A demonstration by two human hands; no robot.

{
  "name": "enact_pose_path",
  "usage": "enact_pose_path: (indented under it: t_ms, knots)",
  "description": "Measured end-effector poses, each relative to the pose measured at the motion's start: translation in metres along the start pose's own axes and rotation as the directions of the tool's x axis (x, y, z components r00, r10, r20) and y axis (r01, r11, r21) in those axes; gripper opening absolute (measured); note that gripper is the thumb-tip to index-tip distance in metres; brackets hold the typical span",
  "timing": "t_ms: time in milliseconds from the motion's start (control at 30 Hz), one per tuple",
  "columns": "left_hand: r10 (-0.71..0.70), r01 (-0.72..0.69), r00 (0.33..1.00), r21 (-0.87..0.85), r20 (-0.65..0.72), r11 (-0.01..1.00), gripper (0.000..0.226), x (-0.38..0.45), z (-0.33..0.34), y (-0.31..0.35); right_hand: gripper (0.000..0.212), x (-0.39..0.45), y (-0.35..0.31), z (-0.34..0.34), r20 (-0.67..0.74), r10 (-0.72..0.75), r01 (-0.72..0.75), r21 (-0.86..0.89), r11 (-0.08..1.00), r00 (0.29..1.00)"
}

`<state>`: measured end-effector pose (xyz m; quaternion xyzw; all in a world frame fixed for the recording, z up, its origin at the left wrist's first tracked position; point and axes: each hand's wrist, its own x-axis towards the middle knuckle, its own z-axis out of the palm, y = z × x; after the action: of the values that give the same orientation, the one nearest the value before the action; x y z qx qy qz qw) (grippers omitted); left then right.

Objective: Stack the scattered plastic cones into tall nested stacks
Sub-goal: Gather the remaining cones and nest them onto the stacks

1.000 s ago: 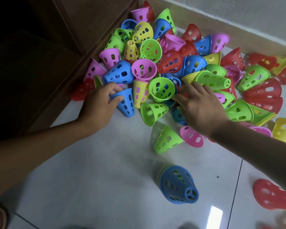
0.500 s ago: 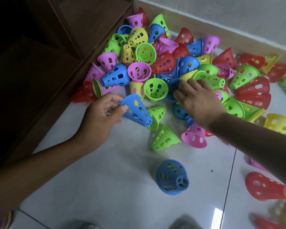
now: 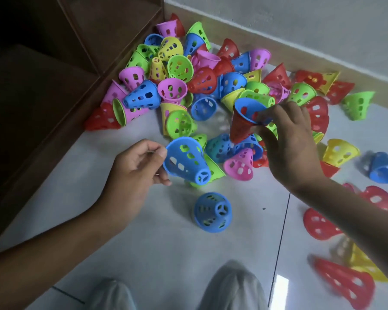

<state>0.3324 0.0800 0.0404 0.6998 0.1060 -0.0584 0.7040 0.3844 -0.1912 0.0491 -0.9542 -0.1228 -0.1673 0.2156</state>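
Glossy tiled floor (image 3: pixel 143 253) beside dark wooden furniture (image 3: pixel 54 74), strewn with perforated plastic cones (image 3: pixel 179 68).
Left hand (image 3: pixel 132 173): grip pinching the rim of a blue cone (image 3: pixel 186 163), held above an upright blue stack (image 3: pixel 212 212). Right hand (image 3: pixel 287 142): grip pinching a blue cone nested in a red cone (image 3: pixel 242 123), over the pile.

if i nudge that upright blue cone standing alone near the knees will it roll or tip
The upright blue cone rests on its wide rim on the glossy floor tile, so it would probably slide rather than tip. Its perforated walls suggest it is light. Knocked over, it would likely roll in a curve.
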Motion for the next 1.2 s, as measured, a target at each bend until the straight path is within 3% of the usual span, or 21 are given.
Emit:
enact_pose_path:
  t_ms: [133,300,500,700,967,1200]
  knots:
    - [-0.082,0.103,0.991,-0.213,0.104,0.971,0.014,-0.025,0.013,0.018,0.009,-0.027,-0.010,-0.016,-0.024,0.187,-0.178,0.200,0.964,0.982]
    - [-0.122,0.170,0.969,-0.226,0.213,0.959,0.017,-0.051,0.026,0.022,0.009,-0.057,-0.020,-0.032,0.040,0.431,-0.397,0.474,0.786,0.901]
    - [-0.137,0.195,0.964,-0.255,0.228,0.947,0.013,-0.055,0.030,0.023,0.013,-0.086,-0.021,-0.049,0.119,0.563,-0.506,0.615,0.605,0.818]
    - [-0.108,0.178,0.965,-0.295,0.238,0.939,0.010,-0.052,0.028,0.028,0.010,-0.101,-0.023,-0.065,0.140,0.644,-0.555,0.661,0.505,0.752]
    - [-0.199,0.220,0.931,-0.037,0.306,0.975,0.013,-0.056,0.034,-0.002,0.013,-0.113,-0.042,-0.078,0.262,0.751,-0.600,0.771,0.215,0.606]
    - [-0.204,0.168,0.946,0.154,0.252,0.974,0.017,-0.052,0.031,-0.027,0.016,-0.127,-0.068,-0.073,0.387,0.744,-0.597,0.802,0.021,0.545]
